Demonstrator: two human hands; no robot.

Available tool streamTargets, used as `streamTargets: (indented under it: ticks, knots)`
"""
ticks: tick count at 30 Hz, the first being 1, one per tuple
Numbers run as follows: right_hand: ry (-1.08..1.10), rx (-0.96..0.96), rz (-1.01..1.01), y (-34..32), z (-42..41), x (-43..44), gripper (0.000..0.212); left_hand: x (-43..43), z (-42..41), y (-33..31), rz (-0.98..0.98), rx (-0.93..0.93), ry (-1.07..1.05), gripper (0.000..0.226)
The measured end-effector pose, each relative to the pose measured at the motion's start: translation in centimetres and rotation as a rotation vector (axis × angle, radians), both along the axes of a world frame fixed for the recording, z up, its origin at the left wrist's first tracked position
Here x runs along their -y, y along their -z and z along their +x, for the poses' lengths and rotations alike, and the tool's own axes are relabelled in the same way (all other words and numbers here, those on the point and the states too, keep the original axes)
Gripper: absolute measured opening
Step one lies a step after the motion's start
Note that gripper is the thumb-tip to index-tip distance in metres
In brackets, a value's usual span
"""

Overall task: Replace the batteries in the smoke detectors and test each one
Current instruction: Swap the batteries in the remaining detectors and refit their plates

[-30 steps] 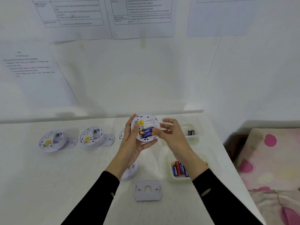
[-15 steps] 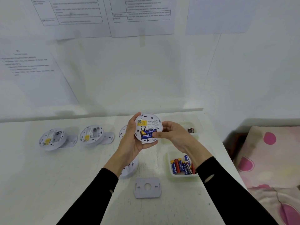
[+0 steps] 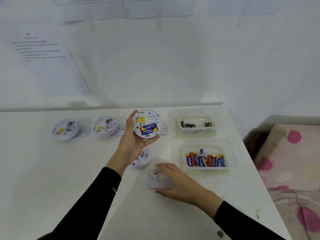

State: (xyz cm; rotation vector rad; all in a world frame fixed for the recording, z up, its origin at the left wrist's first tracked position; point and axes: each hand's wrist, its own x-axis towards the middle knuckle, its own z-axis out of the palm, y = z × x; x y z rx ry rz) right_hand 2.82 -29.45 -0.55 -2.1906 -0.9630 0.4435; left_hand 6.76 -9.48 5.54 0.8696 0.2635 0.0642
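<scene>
My left hand (image 3: 132,146) holds a round white smoke detector (image 3: 147,123) above the table, its back towards me, with blue batteries seated in its compartment. My right hand (image 3: 174,181) lies low on the table over a flat white mounting plate (image 3: 152,180), fingers closing around it. Another white smoke detector (image 3: 142,160) rests face up under my left wrist. Two more detectors (image 3: 65,128) (image 3: 105,126) lie back up at the left, their battery bays showing no batteries, each leaning on a mounting plate.
A clear tub (image 3: 205,168) of several blue and red batteries stands right of my right hand. Behind it a second tub (image 3: 197,130) holds a few dark batteries. The table's right edge (image 3: 259,179) borders a pink-spotted bed. Papers hang on the wall.
My right hand has left the held detector and dropped down to the mounting plate on the table. The left hand keeps the detector up; the camera tilted down.
</scene>
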Motion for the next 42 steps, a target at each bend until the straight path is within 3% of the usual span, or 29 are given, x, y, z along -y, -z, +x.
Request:
streamTargets:
  ticks: [7,13,18,23,29,32,38,42]
  knots:
    - [-0.007,0.122,0.041,1.0,-0.2,0.3,0.044,-0.7,-2.7,0.3,-0.02,-0.004,-0.022,0.036]
    - [0.19,0.216,0.393,-3.6,-0.4,-2.0,0.04,-2.7,-4.5,0.2,-0.033,-0.003,-0.023,0.043]
    - [0.365,0.297,0.558,-7.2,1.1,-7.6,0.037,-4.2,-5.5,-0.6,-0.012,0.018,0.015,0.04]
    - [0.435,0.294,0.574,-7.9,1.2,-13.6,0.036,-6.2,-6.1,-1.9,0.071,0.036,0.064,0.044]
    - [0.529,0.504,0.443,-7.7,1.1,-17.8,0.036,-9.8,-6.8,-2.7,0.126,0.075,0.007,0.041]
    - [0.497,0.318,0.502,-8.2,0.9,-18.8,0.03,-11.5,-7.0,-2.6,0.144,0.067,-0.009,0.039]
    - [0.61,-0.553,0.734,-9.8,1.8,-19.5,0.035,-14.5,-7.4,-2.3,0.145,0.037,-0.015,0.041]
    - [0.583,-0.715,0.79,-9.9,2.2,-21.1,0.038,-16.3,-7.6,-2.2,0.157,0.028,-0.017,0.037]
